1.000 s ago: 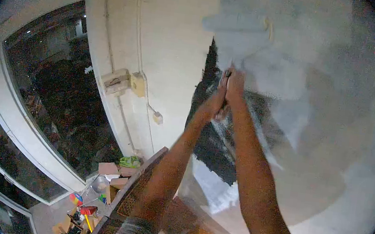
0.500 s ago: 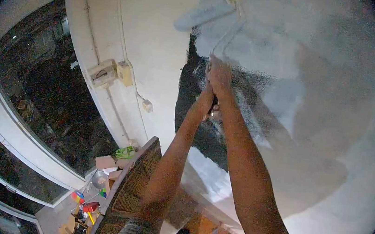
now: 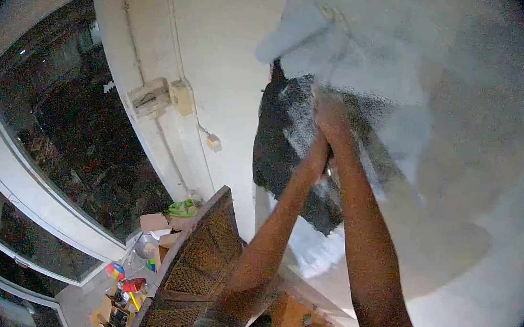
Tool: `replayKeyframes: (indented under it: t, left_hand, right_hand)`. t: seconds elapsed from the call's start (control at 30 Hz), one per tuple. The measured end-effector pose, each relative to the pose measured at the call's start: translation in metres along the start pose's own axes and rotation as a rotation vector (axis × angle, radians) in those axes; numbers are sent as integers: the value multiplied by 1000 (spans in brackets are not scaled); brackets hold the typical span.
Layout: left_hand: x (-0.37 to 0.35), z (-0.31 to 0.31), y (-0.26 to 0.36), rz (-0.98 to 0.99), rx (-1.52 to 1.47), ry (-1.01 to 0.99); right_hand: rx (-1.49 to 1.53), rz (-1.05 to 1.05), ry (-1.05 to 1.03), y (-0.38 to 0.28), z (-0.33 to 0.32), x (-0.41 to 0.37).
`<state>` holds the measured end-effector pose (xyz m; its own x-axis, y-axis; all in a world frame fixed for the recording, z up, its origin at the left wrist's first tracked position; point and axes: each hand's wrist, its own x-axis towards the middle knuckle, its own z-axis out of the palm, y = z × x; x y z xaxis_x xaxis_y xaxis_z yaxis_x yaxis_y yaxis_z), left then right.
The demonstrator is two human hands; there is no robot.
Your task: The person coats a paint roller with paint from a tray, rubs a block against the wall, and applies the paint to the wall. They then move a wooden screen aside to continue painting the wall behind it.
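Both my hands are closed on the handle of a paint roller. My right hand point(image 3: 333, 117) grips it higher up, and my left hand point(image 3: 320, 156) is just below, close against the right wrist. The pale roller point(image 3: 293, 40) lies against the wall at the upper middle, blurred, its wire frame running down to my hands. Around and below it, a black patch point(image 3: 278, 139) on the wall is partly covered with light grey paint point(image 3: 416, 25). The handle is mostly hidden by my fingers.
Left of the patch are a cream wall point(image 3: 226, 28), a switch box point(image 3: 182, 97) with conduits, and a dark window point(image 3: 84, 122). Below stands a woven-panel wooden piece point(image 3: 199, 247). Boxes, a red dustpan point(image 3: 132, 285) and a green bag point(image 3: 182, 208) are at lower left.
The roller and both hands have moved slightly down and to the right in view. Less of the black patch's top shows. The view has shifted a little too.
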<state>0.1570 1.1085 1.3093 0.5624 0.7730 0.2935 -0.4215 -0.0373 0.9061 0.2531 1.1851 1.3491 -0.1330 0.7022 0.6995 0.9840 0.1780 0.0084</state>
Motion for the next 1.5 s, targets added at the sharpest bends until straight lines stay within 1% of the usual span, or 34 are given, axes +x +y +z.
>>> replayKeyframes:
  t: [0.03, 0.1, 0.13, 0.17, 0.23, 0.3, 0.33, 0.37, 0.43, 0.5, 0.53, 0.6, 0.63, 0.7, 0.73, 0.77, 0.8, 0.87, 0.9, 0.93, 0.97, 1.0, 1.03, 1.1, 1.17, 1.2, 1.23, 1.3, 1.33, 1.4, 1.43, 1.47, 1.5]
  left_hand:
    - [11, -8, 16, -45, -72, -10]
    - [18, -16, 10, -158, -248, 6]
    - [18, -17, 5, -257, -276, 63]
    - [13, -17, -3, -261, -264, 80]
    - [-6, -16, -40, -161, -177, 61]
    - [-31, -8, -84, -57, -64, 26]
    - [-46, -1, -108, -30, -18, 13]
    - [-59, 7, -128, -26, 10, 2]
    - [-88, 19, -157, -82, 32, -11]
    - [-104, 26, -179, -153, 45, -19]
    - [-110, 30, -183, -193, 42, -21]
    - [-119, 34, -195, -250, 31, -25]
    - [-128, 34, -199, -275, 6, -33]
    - [-146, 31, -196, -342, -80, -59]
    - [-160, 29, -190, -394, -150, -80]
    - [-175, 27, -184, -445, -248, -113]
    - [-190, 24, -175, -499, -369, -160]
    - [-223, 12, -160, -596, -742, -345]
    - [-234, 6, -163, -631, -968, -522]
    - [-240, 1, -167, -660, -1189, -754]
    - [-248, -1, -167, -687, -1343, -967]
    - [-253, -5, -166, -698, -1398, -1069]
    - [-254, -9, -165, -718, -1389, -1089]
    - [-258, -21, -141, -820, -1131, -818]
    - [-272, -17, -111, -738, -766, -247]
    - [-269, 18, -60, -706, -655, -53]
    - [-270, 23, -60, -642, -711, -19]
    - [-271, 31, -62, -512, -825, 53]
    - [-268, 33, -60, -561, -623, 147]
    - [-257, 39, -50, -666, -220, 329]
    - [-261, 40, -49, -720, -18, 411]
    - [-269, -3, -93, -798, -568, 132]
    - [-270, 7, -76, -882, -584, 266]
  right_hand:
    - [-11, -13, 32, 7, 14, 16]
    - [-58, 26, -18, 15, 29, 0]
    - [-79, 45, -39, 17, 35, -8]
    - [-98, 63, -60, 17, 39, -16]
    - [-136, 85, -98, 11, 40, -31]
    - [72, 183, -63, -6, 20, -91]
    - [121, 250, -57, -10, 26, -125]
    - [16, 154, 70, -13, 28, -158]
    - [12, 218, 84, -14, 35, -213]
    - [342, 469, -3, -2, 59, -248]
    - [571, 563, 17, 8, 79, -265]
    - [849, 689, 29, 6, 78, -286]
    - [895, 720, 25, 2, 77, -291]
    - [1075, 851, 72, -24, 54, -284]
    - [1210, 957, 119, -48, 18, -277]
    - [1268, 902, -66, -60, -24, -273]
    - [1317, 843, -255, -70, -61, -269]
    - [1748, 992, -268, -93, -100, -259]
    - [1966, 1069, -275, -101, -107, -258]
    - [2061, 1020, -299, -104, -108, -261]
    - [2153, 967, -324, -104, -106, -264]
    - [2244, 903, -346, -104, -105, -265]
    - [2247, 899, -339, -107, -104, -267]
    - [2251, 888, -330, -110, -101, -267]
    - [2143, 897, -234, -113, -96, -271]
    - [2086, 895, -187, -114, -93, -270]
    - [2031, 895, -143, -115, -89, -270]
    - [2013, 983, -210, -115, -81, -267]
    - [2002, 1036, -249, -116, -76, -267]
    - [1863, 1013, -205, -117, -46, -266]
    - [1853, 1018, -218, -118, -37, -272]
    - [1843, 1023, -231, -120, -39, -271]
    - [1894, 1036, -272, -121, -55, -264]
